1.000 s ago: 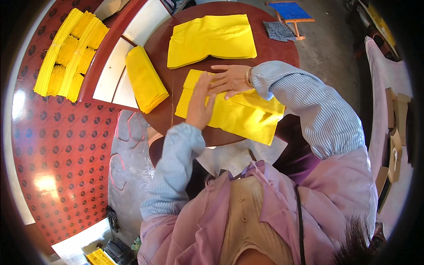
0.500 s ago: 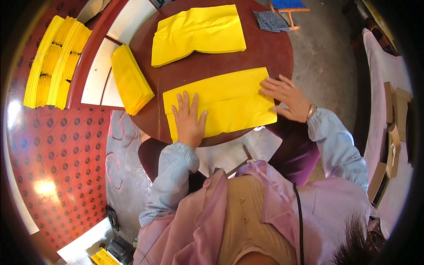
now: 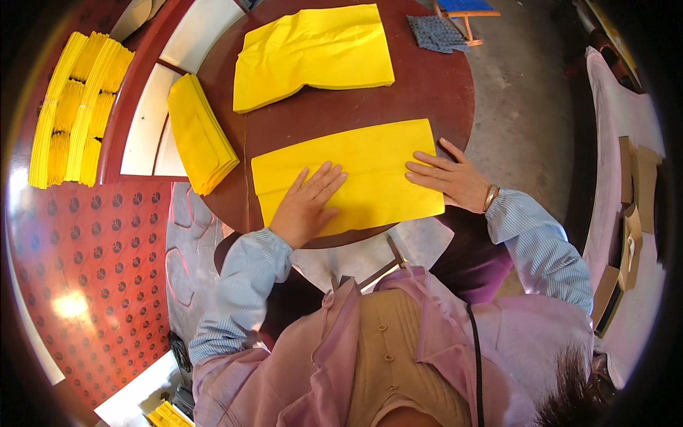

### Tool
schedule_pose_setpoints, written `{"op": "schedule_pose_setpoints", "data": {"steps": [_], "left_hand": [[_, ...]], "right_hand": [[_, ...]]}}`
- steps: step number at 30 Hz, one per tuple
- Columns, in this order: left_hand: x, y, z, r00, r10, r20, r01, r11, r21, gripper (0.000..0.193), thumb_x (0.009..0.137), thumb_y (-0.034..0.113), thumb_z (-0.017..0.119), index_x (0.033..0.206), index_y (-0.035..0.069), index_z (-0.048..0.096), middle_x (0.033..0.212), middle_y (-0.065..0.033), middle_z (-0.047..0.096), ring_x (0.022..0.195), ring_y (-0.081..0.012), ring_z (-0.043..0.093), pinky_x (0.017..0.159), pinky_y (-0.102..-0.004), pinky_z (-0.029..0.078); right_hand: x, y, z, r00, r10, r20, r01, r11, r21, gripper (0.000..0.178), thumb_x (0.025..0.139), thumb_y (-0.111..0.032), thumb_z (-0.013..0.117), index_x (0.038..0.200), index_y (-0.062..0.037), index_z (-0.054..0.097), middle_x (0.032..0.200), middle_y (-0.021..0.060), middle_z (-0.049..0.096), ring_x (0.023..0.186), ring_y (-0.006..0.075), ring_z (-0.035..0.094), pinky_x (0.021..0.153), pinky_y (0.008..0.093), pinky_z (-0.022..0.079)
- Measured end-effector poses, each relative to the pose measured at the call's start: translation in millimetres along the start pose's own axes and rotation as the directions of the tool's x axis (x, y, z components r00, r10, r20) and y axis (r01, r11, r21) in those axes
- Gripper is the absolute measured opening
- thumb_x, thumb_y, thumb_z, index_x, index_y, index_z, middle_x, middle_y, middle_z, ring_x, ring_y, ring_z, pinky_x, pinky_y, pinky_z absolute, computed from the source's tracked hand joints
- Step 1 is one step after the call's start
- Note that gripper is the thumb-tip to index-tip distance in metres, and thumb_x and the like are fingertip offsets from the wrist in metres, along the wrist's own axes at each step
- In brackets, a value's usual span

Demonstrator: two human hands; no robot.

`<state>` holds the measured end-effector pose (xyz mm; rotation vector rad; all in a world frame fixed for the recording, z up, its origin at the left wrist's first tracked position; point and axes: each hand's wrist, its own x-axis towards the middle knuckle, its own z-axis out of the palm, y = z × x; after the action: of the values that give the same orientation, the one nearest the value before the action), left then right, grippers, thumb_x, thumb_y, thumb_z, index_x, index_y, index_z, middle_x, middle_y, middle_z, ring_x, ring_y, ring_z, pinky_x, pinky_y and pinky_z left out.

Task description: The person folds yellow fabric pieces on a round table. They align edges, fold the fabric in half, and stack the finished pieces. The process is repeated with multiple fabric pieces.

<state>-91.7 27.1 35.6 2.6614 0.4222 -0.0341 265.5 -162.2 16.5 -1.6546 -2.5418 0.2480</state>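
A flat yellow sheet (image 3: 370,178), folded with a seam running along its length, lies at the near edge of the round dark red table (image 3: 313,117). It looks like paper or thin cloth; I cannot tell which. My left hand (image 3: 306,206) rests on its left half, palm down with fingers stretched out. On its right end lies my right hand (image 3: 455,178), fingers spread flat over the edge. Beyond the sheet sits a larger stack of yellow sheets (image 3: 313,57), its top one creased. A narrow bundle of folded yellow pieces (image 3: 200,135) lies at the table's left edge.
Bundled yellow stacks (image 3: 75,110) stand on a red patterned surface (image 3: 92,249) at the left. A grey cloth (image 3: 435,34) and a blue-topped stool (image 3: 466,8) are past the table's far right. Open cardboard boxes (image 3: 629,242) lie on a pale cover at the right.
My left hand has slid right and turned across the sheet. My right hand has shifted slightly left and nearer, lying further onto the sheet. The seam looks flatter now.
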Motion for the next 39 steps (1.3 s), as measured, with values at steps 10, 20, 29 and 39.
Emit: {"op": "schedule_pose_setpoints", "data": {"steps": [10,20,29,39], "left_hand": [[-85.3,-65.6,-57.5,0.992,-0.033,0.124,0.048,0.992,-0.118,0.091,0.089,0.031,0.082,0.167,0.015,0.037,0.170,-0.0083,0.043,0.161,-0.0288,0.033,0.134,-0.0574,0.017],[-85.1,-56.1,-13.8,0.812,-0.506,-0.291,0.260,0.760,-0.596,0.114,0.079,0.008,0.093,0.171,0.009,0.025,0.156,-0.0160,0.058,0.139,-0.0301,0.060,0.124,-0.0491,0.039],[-76.5,-63.6,4.0,0.701,-0.574,-0.423,0.324,0.785,-0.528,0.073,0.093,0.005,0.081,0.156,0.005,0.045,0.120,-0.0075,0.079,0.119,-0.0205,0.073,0.132,-0.0514,0.018],[-63.3,-51.7,4.5,0.502,-0.758,-0.415,0.361,0.620,-0.696,0.064,0.088,0.010,0.084,0.142,0.002,0.051,0.090,-0.0082,0.080,0.107,-0.0251,0.077,0.128,-0.0489,0.027]], "right_hand": [[-4.9,7.4,-2.4,0.996,0.090,-0.017,-0.081,0.952,0.296,0.053,0.103,-0.008,0.060,0.152,-0.0264,0.059,0.161,-0.0047,0.056,0.155,0.0215,0.043,0.134,0.0596,0.014],[4.4,-12.2,11.0,0.828,0.500,-0.252,-0.264,0.745,0.612,0.027,0.107,-0.013,0.057,0.127,-0.0065,0.074,0.131,0.0111,0.073,0.133,0.0326,0.063,0.127,0.0604,0.029],[22.5,-26.0,24.1,0.602,0.757,-0.253,-0.355,0.538,0.764,0.028,0.095,-0.020,0.083,0.118,-0.0043,0.078,0.111,0.0091,0.076,0.113,0.0276,0.068,0.119,0.0452,0.040],[35.3,-34.0,21.5,0.474,0.808,-0.351,-0.486,0.572,0.661,0.019,0.098,-0.015,0.078,0.103,0.0030,0.072,0.099,0.0125,0.073,0.095,0.0225,0.068,0.088,0.0349,0.053]]}}
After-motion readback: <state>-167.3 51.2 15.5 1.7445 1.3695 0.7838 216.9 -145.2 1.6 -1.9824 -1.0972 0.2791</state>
